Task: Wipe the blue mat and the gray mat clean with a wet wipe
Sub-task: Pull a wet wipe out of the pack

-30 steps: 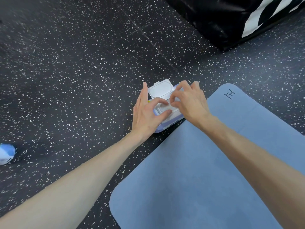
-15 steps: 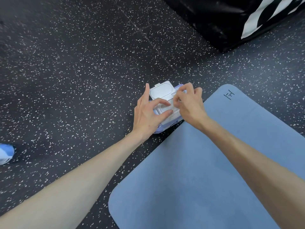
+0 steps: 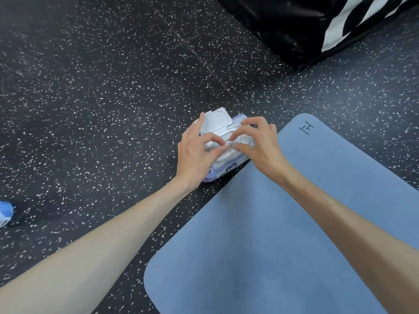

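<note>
The blue mat [image 3: 272, 234] lies nearest on the speckled floor [image 3: 90, 109], an "H"-like logo [image 3: 306, 128] at its far corner. Just beyond its edge, the wet wipe pack [image 3: 223, 171], lid [image 3: 216, 120] open, label unreadable, sits under both hands: left hand [image 3: 195, 155] and right hand [image 3: 260, 143] each pinch the wipe [image 3: 227, 145] at the opening.

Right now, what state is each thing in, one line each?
wipes pack: on the floor beside the mat, held steady.
lid: flipped open.
wet wipe: pinched at the opening, not yet out.
blue mat: flat, unrolled.
left hand: grips the pack.
right hand: pinches the wipe.
</note>
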